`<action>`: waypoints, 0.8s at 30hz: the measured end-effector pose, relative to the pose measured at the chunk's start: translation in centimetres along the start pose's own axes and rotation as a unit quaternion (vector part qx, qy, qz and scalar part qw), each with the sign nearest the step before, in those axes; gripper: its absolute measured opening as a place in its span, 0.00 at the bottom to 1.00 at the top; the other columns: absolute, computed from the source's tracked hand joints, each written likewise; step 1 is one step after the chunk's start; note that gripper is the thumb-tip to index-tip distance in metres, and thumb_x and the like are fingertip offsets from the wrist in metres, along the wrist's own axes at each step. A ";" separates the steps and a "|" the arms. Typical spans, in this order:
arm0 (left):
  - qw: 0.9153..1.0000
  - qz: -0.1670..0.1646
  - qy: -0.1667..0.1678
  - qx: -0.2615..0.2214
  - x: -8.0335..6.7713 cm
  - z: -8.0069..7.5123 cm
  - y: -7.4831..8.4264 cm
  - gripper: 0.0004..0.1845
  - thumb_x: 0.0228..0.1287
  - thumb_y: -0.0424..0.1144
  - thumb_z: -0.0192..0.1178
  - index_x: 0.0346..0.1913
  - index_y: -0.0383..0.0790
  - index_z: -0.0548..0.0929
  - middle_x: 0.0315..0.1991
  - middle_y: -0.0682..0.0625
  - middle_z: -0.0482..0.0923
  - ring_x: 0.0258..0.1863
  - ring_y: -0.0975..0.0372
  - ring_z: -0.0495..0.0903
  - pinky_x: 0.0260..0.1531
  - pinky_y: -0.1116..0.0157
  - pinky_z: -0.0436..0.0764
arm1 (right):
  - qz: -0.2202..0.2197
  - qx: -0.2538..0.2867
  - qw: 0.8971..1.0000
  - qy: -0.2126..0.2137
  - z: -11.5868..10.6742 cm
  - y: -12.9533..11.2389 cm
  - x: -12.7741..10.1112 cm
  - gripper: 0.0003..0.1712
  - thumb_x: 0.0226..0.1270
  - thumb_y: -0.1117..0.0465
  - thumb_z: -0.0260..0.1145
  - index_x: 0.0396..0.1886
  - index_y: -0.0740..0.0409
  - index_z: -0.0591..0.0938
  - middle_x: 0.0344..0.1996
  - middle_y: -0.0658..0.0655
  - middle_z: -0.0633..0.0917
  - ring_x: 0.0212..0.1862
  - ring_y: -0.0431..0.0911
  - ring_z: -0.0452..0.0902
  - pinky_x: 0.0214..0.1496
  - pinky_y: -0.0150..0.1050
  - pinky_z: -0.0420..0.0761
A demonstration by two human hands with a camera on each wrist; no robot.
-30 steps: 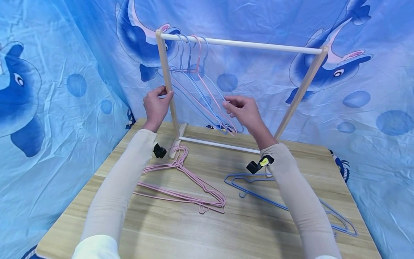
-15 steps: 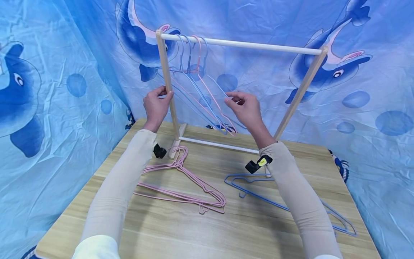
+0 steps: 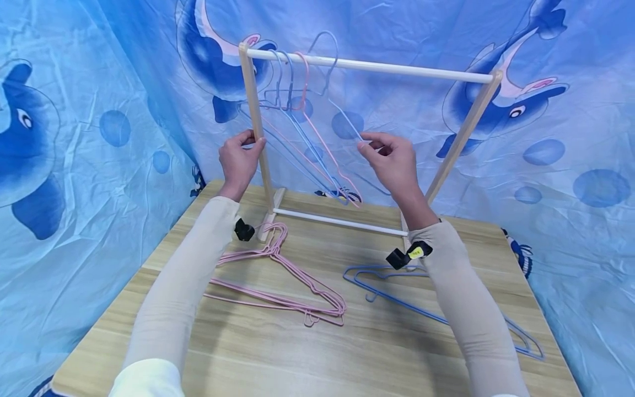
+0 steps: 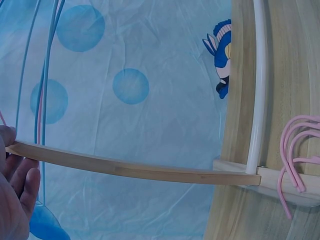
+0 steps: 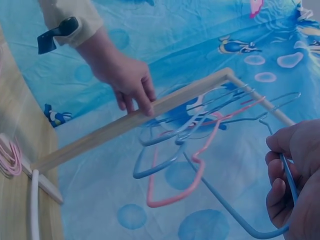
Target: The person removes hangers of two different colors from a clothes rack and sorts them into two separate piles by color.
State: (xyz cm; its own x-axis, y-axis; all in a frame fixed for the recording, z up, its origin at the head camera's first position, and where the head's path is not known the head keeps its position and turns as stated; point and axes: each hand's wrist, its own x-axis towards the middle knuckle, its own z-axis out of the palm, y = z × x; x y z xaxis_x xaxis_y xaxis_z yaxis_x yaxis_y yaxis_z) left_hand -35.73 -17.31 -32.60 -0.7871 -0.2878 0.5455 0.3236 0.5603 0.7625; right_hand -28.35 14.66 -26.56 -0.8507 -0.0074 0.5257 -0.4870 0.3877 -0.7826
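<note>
My left hand (image 3: 240, 160) grips the left wooden post (image 3: 267, 179) of a small clothes rack, thumb and fingers around it. In the left wrist view the fingers curl at the post's upper stretch. My right hand (image 3: 392, 160) pinches a blue clothes hanger (image 3: 344, 114) by its sloping shoulder. That hanger's hook stands raised, its curve above the white top rail (image 3: 397, 67). The right wrist view shows the held blue wire passing through the curled fingers. Left of it, a pink hanger (image 3: 320, 138) and two blue hangers (image 3: 289, 82) hang from the rail near the left post.
Several pink hangers (image 3: 297, 264) lie stacked on the wooden table (image 3: 297, 364), left of centre. Blue hangers (image 3: 407, 303) lie on the right, partly under the right forearm. A white lower bar (image 3: 342, 223) joins the rack's feet. A blue printed cloth (image 3: 570, 248) surrounds the table.
My right hand has moved right and slightly up with the blue hanger, away from the other hangers. Its hook has risen above the rail. The left hand has stayed on the post.
</note>
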 end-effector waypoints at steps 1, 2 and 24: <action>1.000 0.001 0.001 0.000 0.0 0.0 0.0 0.20 0.71 0.52 0.64 0.56 0.44 0.89 0.48 0.45 0.89 0.45 0.55 0.88 0.46 0.56 0.86 | -0.003 0.000 1.000 0.002 -0.2 0.0 -0.2 0.15 0.69 0.56 0.72 0.52 0.55 0.90 0.30 0.53 0.85 0.26 0.41 0.73 0.27 0.32 0.71; 1.000 0.001 0.001 0.000 0.0 0.0 0.0 0.20 0.71 0.52 0.64 0.56 0.43 0.89 0.48 0.45 0.89 0.45 0.54 0.88 0.46 0.55 0.86 | -0.005 -0.001 1.000 0.005 -0.5 0.0 -0.3 0.15 0.69 0.56 0.72 0.52 0.55 0.90 0.30 0.52 0.85 0.25 0.41 0.73 0.27 0.32 0.70; 1.000 0.003 0.003 -0.001 0.1 0.1 -0.1 0.20 0.71 0.53 0.64 0.56 0.43 0.89 0.48 0.45 0.89 0.46 0.54 0.88 0.46 0.54 0.86 | -0.030 -0.078 0.995 0.059 -6.6 2.8 -5.3 0.12 0.68 0.58 0.73 0.47 0.58 0.92 0.29 0.38 0.82 0.21 0.39 0.62 0.25 0.31 0.64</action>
State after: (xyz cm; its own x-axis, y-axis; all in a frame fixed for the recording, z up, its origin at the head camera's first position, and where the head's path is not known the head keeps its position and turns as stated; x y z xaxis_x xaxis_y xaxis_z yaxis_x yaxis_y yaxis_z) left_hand -35.87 -17.35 -32.68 -0.7817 -0.2885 0.5528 0.3296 0.5615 0.7590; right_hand -23.90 21.88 -29.36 -0.7870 0.0701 0.6129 -0.4923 0.5274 -0.6924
